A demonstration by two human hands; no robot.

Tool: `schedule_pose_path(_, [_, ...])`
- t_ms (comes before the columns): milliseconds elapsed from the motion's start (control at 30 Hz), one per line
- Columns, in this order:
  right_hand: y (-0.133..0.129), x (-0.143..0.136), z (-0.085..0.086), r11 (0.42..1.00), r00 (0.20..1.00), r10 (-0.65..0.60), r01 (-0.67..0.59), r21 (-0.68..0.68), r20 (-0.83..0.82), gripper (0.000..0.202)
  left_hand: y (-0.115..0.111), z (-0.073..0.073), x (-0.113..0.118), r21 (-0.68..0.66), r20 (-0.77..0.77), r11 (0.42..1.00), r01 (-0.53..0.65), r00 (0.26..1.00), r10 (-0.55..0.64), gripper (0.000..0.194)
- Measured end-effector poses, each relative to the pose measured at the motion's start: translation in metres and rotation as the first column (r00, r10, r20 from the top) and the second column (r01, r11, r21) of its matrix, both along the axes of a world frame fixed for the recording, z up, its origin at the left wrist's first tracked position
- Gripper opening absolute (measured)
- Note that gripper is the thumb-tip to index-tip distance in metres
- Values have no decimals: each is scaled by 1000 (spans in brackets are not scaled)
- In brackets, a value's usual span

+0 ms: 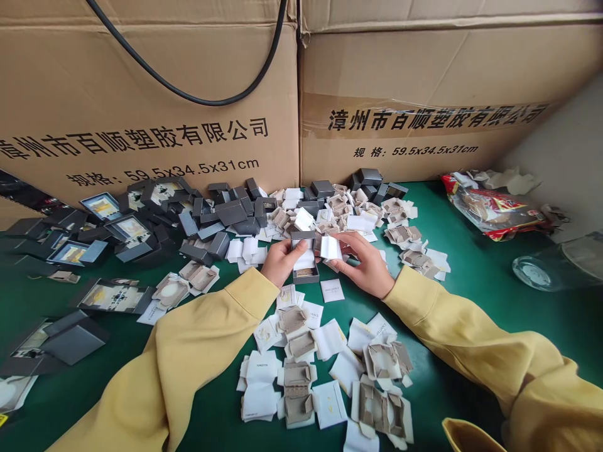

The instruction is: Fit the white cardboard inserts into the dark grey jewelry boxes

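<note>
At the centre of the head view, my left hand (281, 260) is closed on a small dark grey box (305, 274), its thumb over the white lining inside. Just right of that box, my right hand (365, 262) pinches a small white folded card piece (330, 248) between thumb and fingers. Below my right hand lies a flat white printed card (332, 290). Nearer to me are loose white cards (330, 339) and grey-brown folded card inserts (298, 375) in piles. More inserts and cards lie behind my hands.
Many dark boxes (230, 212), some open, are heaped at the back and left of the green table (509, 314). Large cardboard cartons (155, 107) stand behind. At the right are a red plastic packet (494, 210) and a clear glass (560, 263). A black cable (202, 100) hangs above.
</note>
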State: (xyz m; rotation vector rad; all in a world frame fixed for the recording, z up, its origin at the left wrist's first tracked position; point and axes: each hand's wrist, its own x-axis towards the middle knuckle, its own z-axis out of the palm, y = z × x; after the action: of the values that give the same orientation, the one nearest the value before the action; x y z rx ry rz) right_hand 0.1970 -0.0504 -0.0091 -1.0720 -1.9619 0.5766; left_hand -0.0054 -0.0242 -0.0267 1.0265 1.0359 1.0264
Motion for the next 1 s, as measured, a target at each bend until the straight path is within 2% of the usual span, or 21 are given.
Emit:
schedule_pose_path(200, [-1, 0, 0, 1000, 1000, 16, -15, 6, -27, 40, -2, 7, 1, -8, 38, 999, 41, 998, -40, 37])
schedule_pose_path(400, [-1, 0, -1, 1000, 999, 19, -18, 12, -41, 41, -4, 17, 3, -1, 103, 1000, 29, 994, -29, 31])
schedule_pose_path(500, [-1, 1, -1, 1000, 999, 16, -16, 11, -32, 42, -4, 17, 3, 29, 200, 998, 57, 978, -62, 30])
schedule_pose_path(600, [-1, 1, -2, 1000, 999, 7, -7, 4, -36, 43, -3, 16, 1, 18, 328, 997, 68, 942, -70, 39])
schedule_pose_path(700, [-1, 2, -3, 1000, 999, -8, 8, 6, -53, 44, -3, 14, 0, 3, 390, 996, 89, 917, -84, 44])
schedule_pose_path(767, [-1, 2, -4, 1000, 997, -25, 26, 11, -76, 44, -3, 12, -1, 32, 368, 995, 93, 925, -98, 41])
schedule_pose_path(867, [1, 2, -7, 997, 985, -71, 72, 6, -156, 43, -4, 11, -1, 163, 259, 982, 95, 956, -135, 29])
schedule_pose_path(933, [2, 3, -9, 995, 971, -103, 104, -4, -215, 44, -6, 12, -2, 284, 125, 952, 116, 980, -157, 26])
schedule_pose_path(1000, [3, 3, -10, 994, 963, -111, 113, -5, -247, 45, -8, 13, -2, 384, -47, 914, 133, 991, -125, 23])
